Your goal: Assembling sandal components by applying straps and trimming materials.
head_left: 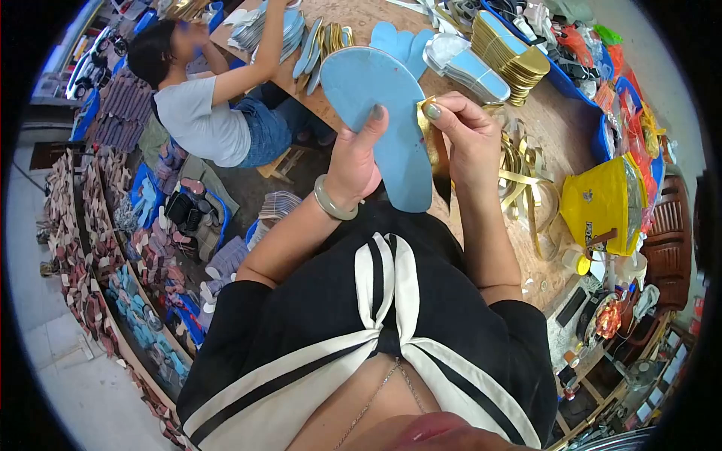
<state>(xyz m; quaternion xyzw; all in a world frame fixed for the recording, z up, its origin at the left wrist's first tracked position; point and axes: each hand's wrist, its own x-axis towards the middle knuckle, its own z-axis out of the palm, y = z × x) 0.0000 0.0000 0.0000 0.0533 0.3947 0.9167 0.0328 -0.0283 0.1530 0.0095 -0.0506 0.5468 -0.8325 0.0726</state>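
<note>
My left hand (355, 154) grips a light blue shoe insole (376, 98) from its left side, thumb lying across its face. A pale green bangle (331, 201) sits on that wrist. My right hand (468, 135) pinches a shiny gold strip (435, 146) against the insole's right edge, and the strip hangs down past the insole's lower end. Both hands are held above my lap, in front of the wooden table (560, 120).
On the table lie stacks of gold insoles (511, 56), pale blue insoles (462, 64), loose gold strips (526, 169) and a yellow bag (602, 203). Another person (203, 105) sits at the far left, reaching onto the table. Racks of insoles (113, 248) line the floor at left.
</note>
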